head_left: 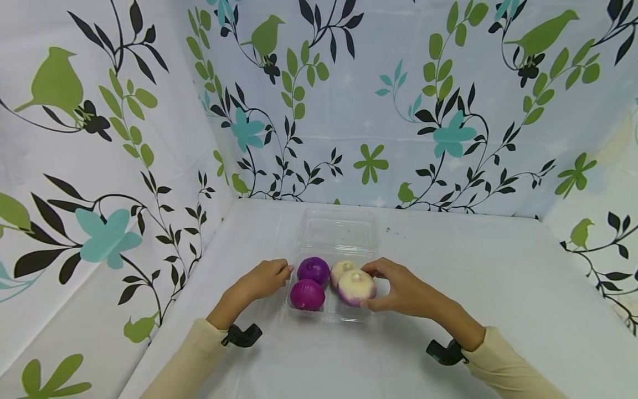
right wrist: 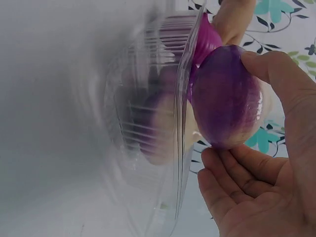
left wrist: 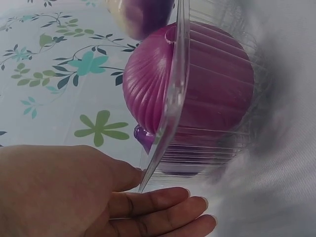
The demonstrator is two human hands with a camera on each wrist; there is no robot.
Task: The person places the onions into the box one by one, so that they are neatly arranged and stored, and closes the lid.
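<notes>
A clear plastic clamshell container (head_left: 344,317) stands on the white table with its lid folded back. Two purple onions, a rear one (head_left: 313,271) and a front one (head_left: 307,295), sit in its left side. At the back right inside lies a white-and-purple turnip (head_left: 341,269). My right hand (head_left: 401,288) grips a second turnip (right wrist: 227,98) between thumb and fingers; in the right wrist view it is above the container's rim. With thumb and fingers, my left hand (head_left: 264,279) pinches the rim (left wrist: 170,111) at the container's left side.
The open lid (head_left: 338,231) lies toward the back of the white table (head_left: 478,260). Patterned cloth walls (head_left: 344,100) with birds and leaves rise behind and at both sides. A dark camera mount (head_left: 242,336) is strapped to the left wrist, another (head_left: 445,353) to the right.
</notes>
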